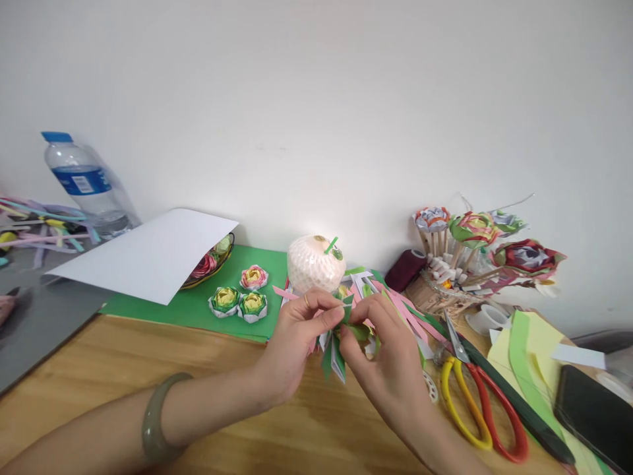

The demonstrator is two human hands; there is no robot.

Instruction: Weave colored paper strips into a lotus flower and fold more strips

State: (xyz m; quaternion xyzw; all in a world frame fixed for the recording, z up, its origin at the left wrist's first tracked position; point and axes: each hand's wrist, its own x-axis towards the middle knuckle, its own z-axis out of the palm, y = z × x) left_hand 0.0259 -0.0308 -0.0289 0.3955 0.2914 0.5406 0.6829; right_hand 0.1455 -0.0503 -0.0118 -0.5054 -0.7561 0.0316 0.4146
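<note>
My left hand [309, 323], with a ring and a bangle at the wrist, pinches the left side of a folded paper flower [334, 361] made of green and white pieces. My right hand [383, 336] grips the flower's other side, its thumb and index finger closed on a green petal. The fingertips of both hands nearly meet at the top of the flower and cover much of it. Behind the hands lie pink, white and green paper strips [410, 316]. A round object in white foam netting [315, 264] stands just beyond.
Small paper lotus flowers [253, 305] sit on green card [188, 320] at left, near white paper [148, 254] over a basket and a water bottle [82, 181]. At right are scissors [482, 402], a phone [596, 415] and paper flowers on sticks [475, 227] in a holder.
</note>
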